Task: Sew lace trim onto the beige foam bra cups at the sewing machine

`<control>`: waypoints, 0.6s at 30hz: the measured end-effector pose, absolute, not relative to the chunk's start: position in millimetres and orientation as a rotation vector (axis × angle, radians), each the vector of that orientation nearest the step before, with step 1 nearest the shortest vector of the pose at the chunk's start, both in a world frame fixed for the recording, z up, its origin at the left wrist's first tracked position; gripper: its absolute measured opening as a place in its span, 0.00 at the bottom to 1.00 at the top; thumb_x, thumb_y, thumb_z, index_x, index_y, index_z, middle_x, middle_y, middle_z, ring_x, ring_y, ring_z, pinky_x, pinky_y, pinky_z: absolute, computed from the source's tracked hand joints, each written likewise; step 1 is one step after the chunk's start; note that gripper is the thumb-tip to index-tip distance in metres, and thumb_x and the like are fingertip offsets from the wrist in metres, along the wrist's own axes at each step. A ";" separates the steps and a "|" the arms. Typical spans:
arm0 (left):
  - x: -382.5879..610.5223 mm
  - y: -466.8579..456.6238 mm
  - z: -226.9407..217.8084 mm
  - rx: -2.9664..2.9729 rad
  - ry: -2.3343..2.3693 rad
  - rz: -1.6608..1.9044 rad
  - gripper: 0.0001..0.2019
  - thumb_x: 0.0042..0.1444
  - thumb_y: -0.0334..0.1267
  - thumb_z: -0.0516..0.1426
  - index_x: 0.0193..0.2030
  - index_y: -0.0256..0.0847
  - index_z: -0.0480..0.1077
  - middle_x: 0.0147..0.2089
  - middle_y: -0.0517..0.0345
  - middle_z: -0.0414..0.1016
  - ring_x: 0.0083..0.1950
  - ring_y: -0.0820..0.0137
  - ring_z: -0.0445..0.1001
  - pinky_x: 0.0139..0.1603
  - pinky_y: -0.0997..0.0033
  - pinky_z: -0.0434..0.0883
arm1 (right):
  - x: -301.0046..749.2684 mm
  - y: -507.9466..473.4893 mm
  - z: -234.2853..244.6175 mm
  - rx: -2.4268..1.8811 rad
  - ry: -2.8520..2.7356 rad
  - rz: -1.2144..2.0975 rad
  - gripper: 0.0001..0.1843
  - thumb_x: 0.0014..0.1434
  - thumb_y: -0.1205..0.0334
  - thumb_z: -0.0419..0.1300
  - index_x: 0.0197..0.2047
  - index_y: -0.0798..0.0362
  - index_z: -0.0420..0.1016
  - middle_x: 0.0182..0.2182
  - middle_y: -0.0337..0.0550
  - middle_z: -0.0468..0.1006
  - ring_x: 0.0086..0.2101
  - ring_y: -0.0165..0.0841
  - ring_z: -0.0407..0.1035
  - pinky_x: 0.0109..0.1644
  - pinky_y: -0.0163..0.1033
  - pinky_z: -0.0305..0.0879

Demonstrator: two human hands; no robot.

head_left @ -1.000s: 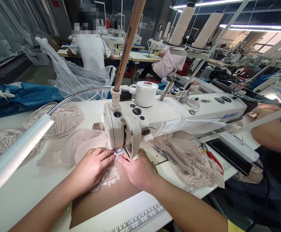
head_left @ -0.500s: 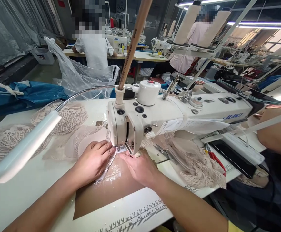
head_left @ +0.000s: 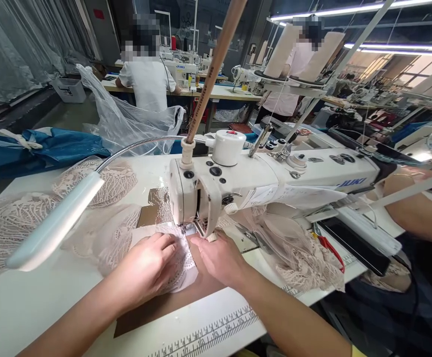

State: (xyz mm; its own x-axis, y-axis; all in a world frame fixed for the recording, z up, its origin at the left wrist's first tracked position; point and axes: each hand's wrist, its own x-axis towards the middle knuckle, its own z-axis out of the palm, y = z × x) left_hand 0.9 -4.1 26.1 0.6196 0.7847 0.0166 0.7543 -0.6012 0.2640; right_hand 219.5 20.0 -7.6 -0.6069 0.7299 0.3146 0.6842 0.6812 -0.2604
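My left hand (head_left: 152,260) rests on a pale lace piece (head_left: 186,263), fingers bent and pressed together over it. The lace lies on a brown sheet (head_left: 210,282) and runs up to the presser foot (head_left: 186,228) of a white sewing machine (head_left: 186,193). My right hand (head_left: 223,255) is just right of the foot, fingers curled in, one fingertip by the lace's edge. What lies beneath its fingers is hidden.
Lace cups (head_left: 107,183) lie at the left under a lamp (head_left: 59,223). At the right are a beige lace heap (head_left: 308,258), red-handled scissors (head_left: 331,250) and a black phone (head_left: 353,243). A ruler strip (head_left: 208,337) edges the table. Two people sit or stand beyond; another's arm (head_left: 405,198) shows right.
The lace piece has swung round and now spreads flat below the foot, over the brown sheet. My left hand has shifted slightly down and lies on it. My right hand has barely moved.
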 end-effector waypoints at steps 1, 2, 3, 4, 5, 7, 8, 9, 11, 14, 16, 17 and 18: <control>2.6 -4.5 24.0 2.639 1.234 0.230 0.14 0.63 0.34 0.49 0.51 0.38 0.70 0.47 0.45 0.73 0.45 0.58 0.71 0.43 0.57 0.72 | 219.8 19.7 -7.5 -1.076 -2.498 0.165 0.17 0.57 0.75 0.52 0.45 0.53 0.76 0.33 0.44 0.76 0.33 0.35 0.66 0.40 0.38 0.59; 4.0 -5.0 21.9 2.663 1.211 0.252 0.14 0.62 0.33 0.50 0.52 0.37 0.69 0.48 0.45 0.73 0.45 0.58 0.71 0.44 0.57 0.72 | 220.0 19.3 -7.4 -1.040 -2.502 0.175 0.17 0.57 0.74 0.52 0.45 0.54 0.76 0.32 0.43 0.75 0.32 0.34 0.65 0.39 0.38 0.58; 5.2 -5.6 20.0 2.684 1.197 0.261 0.14 0.62 0.32 0.50 0.53 0.37 0.69 0.50 0.45 0.73 0.46 0.58 0.70 0.44 0.57 0.72 | 220.3 18.9 -7.5 -0.995 -2.509 0.185 0.16 0.57 0.74 0.52 0.44 0.54 0.76 0.31 0.42 0.75 0.31 0.33 0.65 0.39 0.38 0.58; 6.2 -6.3 18.3 2.703 1.189 0.262 0.15 0.61 0.31 0.50 0.54 0.37 0.69 0.51 0.46 0.73 0.45 0.58 0.70 0.44 0.57 0.72 | 220.5 18.3 -7.5 -0.950 -2.518 0.189 0.14 0.58 0.73 0.52 0.44 0.53 0.76 0.30 0.41 0.74 0.31 0.33 0.64 0.38 0.38 0.57; 7.1 -6.9 16.7 2.721 1.185 0.266 0.15 0.61 0.31 0.51 0.54 0.37 0.68 0.53 0.46 0.73 0.45 0.59 0.70 0.44 0.57 0.71 | 220.8 17.8 -7.7 -0.910 -2.527 0.183 0.13 0.59 0.71 0.52 0.43 0.53 0.76 0.29 0.40 0.74 0.30 0.32 0.63 0.38 0.38 0.56; 8.2 -7.9 14.1 2.749 1.186 0.280 0.16 0.61 0.30 0.51 0.55 0.37 0.68 0.55 0.46 0.73 0.45 0.59 0.71 0.45 0.57 0.71 | 221.0 16.5 -8.1 -0.864 -2.550 0.150 0.11 0.60 0.70 0.53 0.41 0.52 0.76 0.27 0.39 0.72 0.29 0.32 0.62 0.36 0.38 0.53; 8.5 -8.1 13.1 2.755 1.188 0.296 0.16 0.61 0.30 0.51 0.55 0.38 0.69 0.56 0.47 0.72 0.46 0.59 0.71 0.45 0.57 0.71 | 221.0 15.8 -8.2 -0.863 -2.563 0.132 0.11 0.60 0.70 0.54 0.40 0.52 0.77 0.27 0.39 0.72 0.28 0.31 0.61 0.35 0.38 0.52; 8.5 -8.1 12.1 2.755 1.192 0.316 0.15 0.61 0.30 0.51 0.55 0.38 0.69 0.56 0.47 0.72 0.46 0.59 0.71 0.46 0.57 0.71 | 220.8 15.2 -8.3 -0.875 -2.576 0.117 0.10 0.60 0.70 0.54 0.39 0.52 0.77 0.26 0.38 0.71 0.28 0.31 0.60 0.35 0.38 0.51; 8.0 -7.3 10.5 2.746 1.199 0.357 0.15 0.62 0.31 0.51 0.54 0.39 0.69 0.56 0.47 0.73 0.46 0.59 0.72 0.46 0.57 0.71 | 220.3 14.3 -8.2 -0.908 -2.601 0.104 0.10 0.60 0.70 0.55 0.39 0.52 0.76 0.26 0.38 0.70 0.28 0.31 0.60 0.34 0.38 0.50; 5.9 -3.9 9.0 2.752 1.205 0.376 0.15 0.63 0.32 0.50 0.55 0.38 0.69 0.55 0.46 0.73 0.45 0.60 0.71 0.45 0.57 0.71 | 219.6 13.6 -8.0 -0.937 -2.619 0.086 0.10 0.59 0.71 0.55 0.40 0.52 0.75 0.26 0.38 0.70 0.28 0.31 0.60 0.35 0.38 0.50; 3.9 -0.8 9.0 2.767 1.206 0.352 0.16 0.64 0.33 0.49 0.56 0.38 0.68 0.56 0.45 0.73 0.45 0.60 0.70 0.45 0.57 0.70 | 220.0 13.4 -8.2 -0.944 -2.610 0.080 0.11 0.59 0.71 0.55 0.42 0.52 0.75 0.27 0.39 0.71 0.28 0.32 0.60 0.35 0.39 0.50; 2.9 0.7 9.2 2.774 1.205 0.334 0.16 0.64 0.33 0.49 0.57 0.38 0.68 0.56 0.45 0.73 0.46 0.59 0.70 0.46 0.56 0.70 | 220.4 13.3 -8.4 -0.941 -2.603 0.082 0.12 0.59 0.71 0.55 0.43 0.52 0.75 0.27 0.39 0.71 0.28 0.32 0.60 0.35 0.39 0.51; 2.1 2.0 9.6 2.783 1.204 0.320 0.16 0.64 0.33 0.49 0.57 0.37 0.68 0.56 0.45 0.73 0.46 0.59 0.70 0.46 0.56 0.70 | 221.0 13.1 -8.5 -0.931 -2.596 0.089 0.13 0.58 0.71 0.55 0.44 0.52 0.75 0.27 0.39 0.71 0.28 0.32 0.60 0.35 0.38 0.51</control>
